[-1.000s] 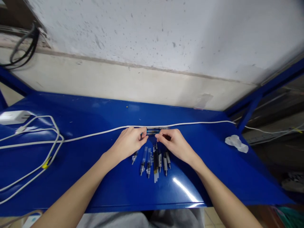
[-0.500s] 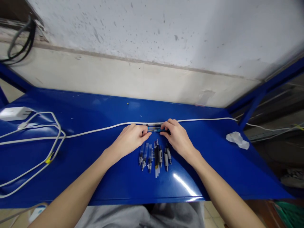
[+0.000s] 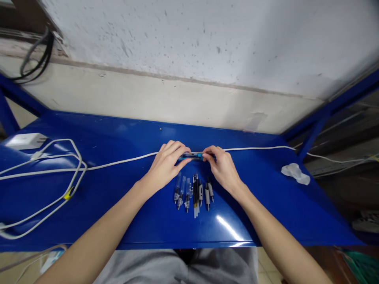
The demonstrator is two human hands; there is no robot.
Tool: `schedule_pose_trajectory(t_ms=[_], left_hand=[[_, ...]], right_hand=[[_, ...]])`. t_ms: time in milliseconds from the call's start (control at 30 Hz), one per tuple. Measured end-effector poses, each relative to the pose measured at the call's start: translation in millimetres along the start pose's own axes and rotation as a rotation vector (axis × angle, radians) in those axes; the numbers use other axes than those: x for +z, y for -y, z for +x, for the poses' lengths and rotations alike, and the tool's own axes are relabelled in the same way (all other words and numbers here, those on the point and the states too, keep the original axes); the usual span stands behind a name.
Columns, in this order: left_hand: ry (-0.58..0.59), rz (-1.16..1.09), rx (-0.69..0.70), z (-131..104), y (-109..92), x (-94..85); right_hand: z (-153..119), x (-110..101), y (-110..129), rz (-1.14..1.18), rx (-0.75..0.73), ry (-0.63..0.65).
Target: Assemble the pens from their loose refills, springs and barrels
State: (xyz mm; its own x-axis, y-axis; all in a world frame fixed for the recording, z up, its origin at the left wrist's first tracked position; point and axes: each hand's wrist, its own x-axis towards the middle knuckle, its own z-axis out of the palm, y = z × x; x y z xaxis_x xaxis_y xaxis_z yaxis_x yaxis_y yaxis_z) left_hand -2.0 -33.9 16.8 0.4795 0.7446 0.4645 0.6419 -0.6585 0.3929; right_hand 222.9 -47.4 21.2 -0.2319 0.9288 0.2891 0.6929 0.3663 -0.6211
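Note:
My left hand (image 3: pixel 168 161) curls over the left end of a small bundle of slim pens (image 3: pixel 194 156) with bright blue parts. At the bundle's right end, my right hand (image 3: pixel 220 163) pinches it between thumb and fingers. The bundle lies crosswise on the blue shelf, over a white cable; how many pens it has is hidden. Nearer me lie clear pen barrels (image 3: pixel 181 193) with dark tips, dark ink refills (image 3: pixel 195 195) with pale ends, and grey-and-black pen grip sections (image 3: pixel 207 196), side by side and pointing roughly toward me.
The blue metal shelf (image 3: pixel 124 221) meets a stained wall behind. At the left are a white charger (image 3: pixel 27 141) and looped white cable (image 3: pixel 77 173). Crumpled white plastic (image 3: pixel 296 173) lies at the right, near a blue frame post (image 3: pixel 315 130).
The pens between my hands have drawn closer together, with more blue showing. My left hand has spread further over them; my right hand has shifted slightly right. The loose parts stay put.

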Motion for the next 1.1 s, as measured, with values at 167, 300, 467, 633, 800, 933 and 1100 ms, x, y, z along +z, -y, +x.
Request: schedule_pose_trajectory(t_ms=[167, 300, 467, 633, 800, 933, 1100], left_hand=[[-0.06, -0.012, 0.011, -2, 2, 1.2], [-0.021, -0.036, -0.029, -2, 1, -0.2], [0.067, -0.024, -0.008, 0, -3, -3.8], [0.069, 0.038, -0.071, -1, -5, -0.5], [0.094, 0.029, -0.196, -2, -5, 2.3], [0.106, -0.014, -0.232, -2, -5, 1.3], [0.101, 0.005, -0.221, -3, -5, 1.4]], right_hand=[[-2, 3, 6, 0.188, 0.022, 0.047], [-4, 6, 11, 0.183, -0.043, 0.113], [-5, 7, 12, 0.127, -0.047, 0.118], [-6, 12, 10, 0.093, -0.05, 0.117], [-8, 12, 12, 0.025, -0.068, 0.08], [-9, 6, 16, -0.017, -0.148, 0.021], [-7, 4, 18, -0.02, -0.148, 0.083]])
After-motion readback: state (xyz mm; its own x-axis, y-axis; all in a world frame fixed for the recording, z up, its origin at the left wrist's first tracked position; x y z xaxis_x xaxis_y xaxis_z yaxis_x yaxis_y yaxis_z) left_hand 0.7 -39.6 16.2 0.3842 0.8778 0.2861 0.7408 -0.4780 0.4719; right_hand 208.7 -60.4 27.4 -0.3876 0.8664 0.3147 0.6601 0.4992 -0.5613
